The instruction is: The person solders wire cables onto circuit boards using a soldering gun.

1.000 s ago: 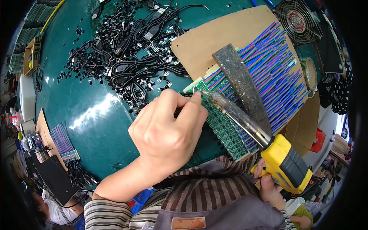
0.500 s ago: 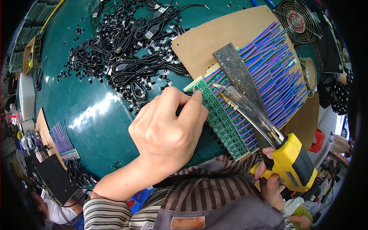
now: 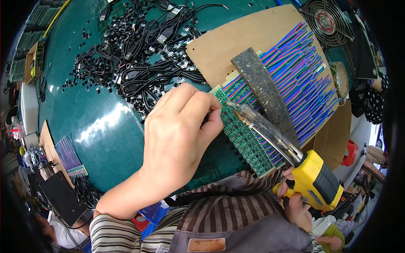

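Note:
My right hand (image 3: 295, 206) is wrapped round the handle of a yellow pistol-shaped soldering gun (image 3: 318, 180). Its tip reaches over the upper left part of a panel of green circuit boards (image 3: 249, 145). At the panel's left edge, close to the tip, my left hand (image 3: 179, 130) is closed in a pinch; what lies between the fingers is hidden. Blue, red, green and black wires (image 3: 301, 80) run from the boards to the upper right. Across them lies a dark, worn metal bar (image 3: 265, 90), and a brown hardboard sheet (image 3: 223, 42) is underneath.
Black USB cables (image 3: 141, 76) and small loose black parts are heaped on the green tabletop (image 3: 101, 147). A round fan (image 3: 325, 23) stands at the far right. Another wired panel (image 3: 77, 170) is at the left edge, near a person (image 3: 65, 232).
My left hand has shifted slightly up and left, its fingertips off the board's top corner. The soldering gun has moved a little down and left, its tip staying over the boards.

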`<state>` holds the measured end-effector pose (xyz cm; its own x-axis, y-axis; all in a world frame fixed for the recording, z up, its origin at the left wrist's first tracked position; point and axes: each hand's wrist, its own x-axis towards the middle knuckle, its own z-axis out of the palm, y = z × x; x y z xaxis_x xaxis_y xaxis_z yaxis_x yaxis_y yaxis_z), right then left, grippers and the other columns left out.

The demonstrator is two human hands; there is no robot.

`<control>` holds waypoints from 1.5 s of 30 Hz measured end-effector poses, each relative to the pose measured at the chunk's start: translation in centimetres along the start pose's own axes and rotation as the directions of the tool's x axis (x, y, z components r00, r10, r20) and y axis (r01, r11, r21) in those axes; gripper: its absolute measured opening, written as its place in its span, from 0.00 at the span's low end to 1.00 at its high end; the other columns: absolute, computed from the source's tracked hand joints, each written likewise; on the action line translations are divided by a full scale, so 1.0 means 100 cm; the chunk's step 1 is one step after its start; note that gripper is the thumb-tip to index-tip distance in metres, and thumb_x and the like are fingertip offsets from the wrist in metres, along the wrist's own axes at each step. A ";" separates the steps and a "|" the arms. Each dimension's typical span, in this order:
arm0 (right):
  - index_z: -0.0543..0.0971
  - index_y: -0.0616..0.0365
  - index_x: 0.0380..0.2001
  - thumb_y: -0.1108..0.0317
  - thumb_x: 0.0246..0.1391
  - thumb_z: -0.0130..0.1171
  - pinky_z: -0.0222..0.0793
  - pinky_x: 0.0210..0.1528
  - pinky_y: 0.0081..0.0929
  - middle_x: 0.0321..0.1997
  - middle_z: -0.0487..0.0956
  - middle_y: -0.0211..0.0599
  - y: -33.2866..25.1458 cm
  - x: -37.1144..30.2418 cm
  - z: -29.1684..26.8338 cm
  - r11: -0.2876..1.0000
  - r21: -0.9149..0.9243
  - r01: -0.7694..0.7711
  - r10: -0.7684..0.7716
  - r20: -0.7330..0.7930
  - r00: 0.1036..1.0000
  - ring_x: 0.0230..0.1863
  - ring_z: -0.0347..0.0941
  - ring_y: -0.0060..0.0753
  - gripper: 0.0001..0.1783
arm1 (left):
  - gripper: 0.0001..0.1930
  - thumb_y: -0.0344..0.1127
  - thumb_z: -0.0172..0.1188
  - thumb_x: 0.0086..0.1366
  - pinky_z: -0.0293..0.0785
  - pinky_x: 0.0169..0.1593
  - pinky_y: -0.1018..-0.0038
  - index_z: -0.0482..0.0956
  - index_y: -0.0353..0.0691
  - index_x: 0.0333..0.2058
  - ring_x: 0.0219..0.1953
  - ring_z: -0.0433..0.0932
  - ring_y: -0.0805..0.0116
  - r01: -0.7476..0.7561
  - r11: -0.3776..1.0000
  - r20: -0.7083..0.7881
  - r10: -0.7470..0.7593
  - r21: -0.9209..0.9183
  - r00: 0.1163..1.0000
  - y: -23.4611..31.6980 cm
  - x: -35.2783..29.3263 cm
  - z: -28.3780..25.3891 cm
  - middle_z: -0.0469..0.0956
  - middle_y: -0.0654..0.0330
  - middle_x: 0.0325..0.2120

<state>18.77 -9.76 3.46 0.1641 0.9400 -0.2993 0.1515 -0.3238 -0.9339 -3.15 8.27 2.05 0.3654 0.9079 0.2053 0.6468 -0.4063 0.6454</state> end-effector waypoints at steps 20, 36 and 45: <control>0.78 0.53 0.28 0.56 0.50 0.53 0.64 0.29 0.28 0.23 0.73 0.32 -0.003 0.005 -0.008 0.965 -0.261 0.039 -0.045 -0.014 0.999 0.26 0.70 0.34 0.13 | 0.08 0.21 0.63 0.41 0.67 0.25 0.73 0.76 0.36 0.23 0.22 0.71 0.64 -0.065 0.997 -0.025 0.066 0.038 0.997 0.000 0.002 0.007 0.70 0.59 0.19; 0.62 0.63 0.47 0.41 0.52 0.54 0.64 0.18 0.19 0.46 0.62 0.45 -0.011 0.010 0.012 0.973 0.232 0.000 0.024 -0.101 0.995 0.21 0.64 0.21 0.35 | 0.07 0.21 0.63 0.42 0.67 0.24 0.71 0.76 0.37 0.23 0.22 0.71 0.63 -0.065 0.997 -0.041 0.066 0.039 0.997 0.000 0.002 0.005 0.70 0.59 0.19; 0.60 0.70 0.48 0.49 0.57 0.51 0.67 0.17 0.25 0.51 0.59 0.51 0.003 0.016 -0.002 0.954 0.250 0.168 -0.142 -0.119 0.983 0.23 0.66 0.25 0.32 | 0.13 0.22 0.61 0.49 0.73 0.30 0.71 0.79 0.35 0.36 0.27 0.76 0.59 -0.091 0.989 0.252 0.118 -0.119 0.960 -0.002 0.006 -0.036 0.76 0.56 0.25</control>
<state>19.26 -8.37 2.74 0.2561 0.9567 -0.1384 -0.0716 -0.1241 -0.9897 -5.40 9.25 4.69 0.5966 0.7977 0.0879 0.5268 -0.4719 0.7070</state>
